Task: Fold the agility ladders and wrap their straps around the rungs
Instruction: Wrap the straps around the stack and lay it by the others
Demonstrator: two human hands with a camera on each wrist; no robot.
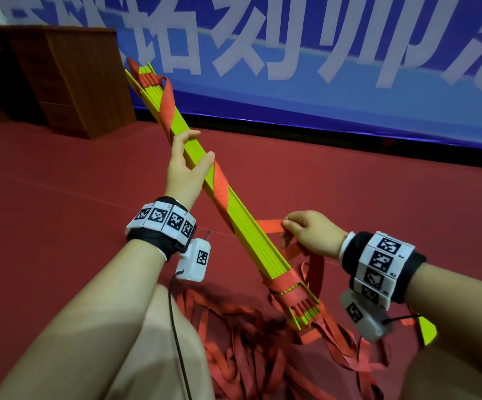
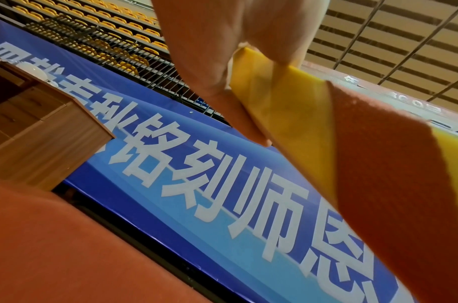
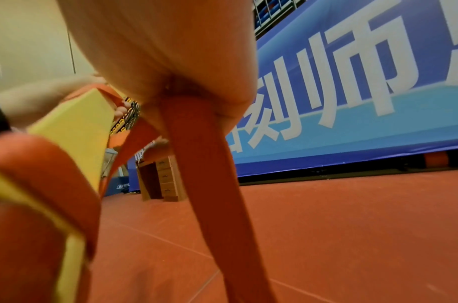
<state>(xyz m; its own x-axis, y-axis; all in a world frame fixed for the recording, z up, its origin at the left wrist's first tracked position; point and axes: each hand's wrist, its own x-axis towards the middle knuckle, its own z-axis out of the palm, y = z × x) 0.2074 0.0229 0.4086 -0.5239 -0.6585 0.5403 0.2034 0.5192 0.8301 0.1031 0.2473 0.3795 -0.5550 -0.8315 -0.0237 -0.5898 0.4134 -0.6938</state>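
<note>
Already the rungs (image 1: 205, 180) are gathered into one yellow bundle that slants from eleven o'clock down to five o'clock across the head view, held clear of the floor (image 1: 60, 174). The left hand (image 1: 183, 166) grips it near the middle, thumb on top and fingers curled under. A red strap (image 1: 221, 192) spirals round it, with one turn above that hand and one just below. To the right, at four o'clock, the right hand (image 1: 310, 233) pinches the loose run of strap, which leads off the bundle's right side. By my reading the folding of this ladder is done and the wrapping is roughly half done; the lower stretch toward five o'clock is bare. A heap of straps (image 1: 248, 342) lies on the floor at six o'clock, so much is left.

Whether that heap belongs to this ladder or another, I cannot tell. A yellow end (image 1: 427, 330) pokes out behind the right wrist, mostly hidden. The wrist views are blurred and close.
</note>
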